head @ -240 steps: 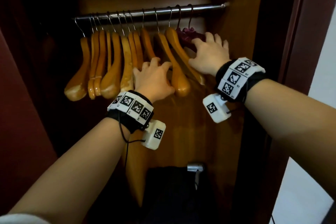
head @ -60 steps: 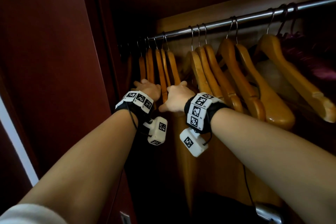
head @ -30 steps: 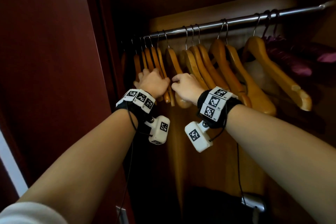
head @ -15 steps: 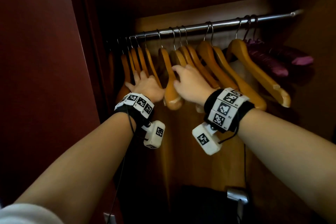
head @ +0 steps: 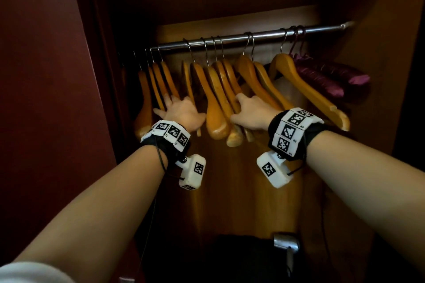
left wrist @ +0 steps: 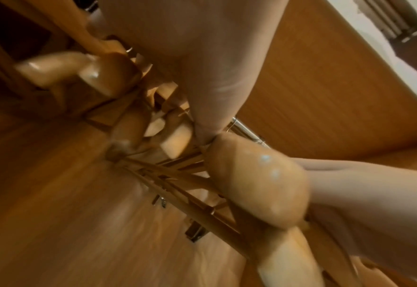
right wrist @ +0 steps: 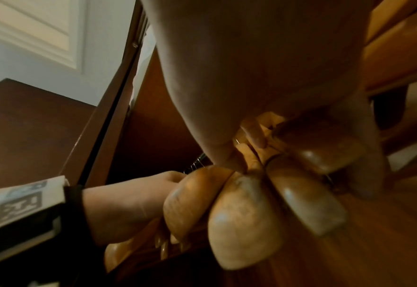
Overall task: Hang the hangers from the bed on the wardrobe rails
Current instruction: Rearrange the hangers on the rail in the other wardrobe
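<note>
Several wooden hangers [head: 216,108] hang from the metal rail [head: 271,35] inside the wardrobe. My left hand [head: 177,105] reaches into the left group with straight, spread fingers that press against the hangers. My right hand [head: 245,105] pushes into the middle group, its fingers slid between hanger arms and its thumb stretched out to the left. In the right wrist view the rounded hanger ends [right wrist: 246,219] sit just under my right fingers [right wrist: 251,134]. In the left wrist view a hanger end [left wrist: 258,184] lies beside my left thumb [left wrist: 209,108]. Neither hand carries a hanger.
Two purple padded hangers [head: 326,78] hang at the rail's right end. A dark red wardrobe door [head: 46,99] stands close on the left. The wooden side wall [head: 379,64] closes the right. A dark bag with a metal part [head: 285,241] sits on the floor below.
Over the last second both hands went from curled on hanger arms to spread fingers. They moved apart along the rail, and the middle hangers slid right.
</note>
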Tool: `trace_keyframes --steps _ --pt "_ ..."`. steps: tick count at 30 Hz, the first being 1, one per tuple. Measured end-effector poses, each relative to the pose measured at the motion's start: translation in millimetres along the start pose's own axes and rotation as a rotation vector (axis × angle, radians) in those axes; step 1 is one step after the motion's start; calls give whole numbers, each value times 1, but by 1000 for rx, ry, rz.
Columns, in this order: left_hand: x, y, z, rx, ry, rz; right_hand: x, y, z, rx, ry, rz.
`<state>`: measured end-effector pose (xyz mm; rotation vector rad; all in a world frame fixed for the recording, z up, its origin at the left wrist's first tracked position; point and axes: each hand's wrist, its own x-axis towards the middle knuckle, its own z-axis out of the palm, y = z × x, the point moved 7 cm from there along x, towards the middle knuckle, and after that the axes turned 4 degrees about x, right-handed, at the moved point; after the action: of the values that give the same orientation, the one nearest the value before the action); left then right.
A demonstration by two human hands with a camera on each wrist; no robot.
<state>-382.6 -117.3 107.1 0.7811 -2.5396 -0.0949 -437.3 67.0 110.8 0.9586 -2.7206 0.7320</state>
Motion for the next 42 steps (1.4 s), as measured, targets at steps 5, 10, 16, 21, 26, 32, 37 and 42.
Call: trace_keyframes --steps 5,10,16,21,26,32,37,42 --pt "-6 6 -6 -54 49 -5 0 10 -2 54 104 -22" --pt "-20 31 -36 -217 247 184 -4 24 -11 130 194 -6" --pt "-39 71 -31 -124 102 370 -17 29 -21 3 202 18" --pt "-46 79 -20 -120 34 379 -37 18 -52 -106 389 -113" --pt "-54 96 -27 -262 67 500 -42 48 -76 -186 443 71" --pt "-58 114 -15 -258 -28 548 -36 70 -46 -71 218 194" --pt "-63 117 -5 -201 -54 564 -37 81 -31 115 224 277" --pt "-69 114 3 -189 -64 579 -44 82 -20 339 244 240"
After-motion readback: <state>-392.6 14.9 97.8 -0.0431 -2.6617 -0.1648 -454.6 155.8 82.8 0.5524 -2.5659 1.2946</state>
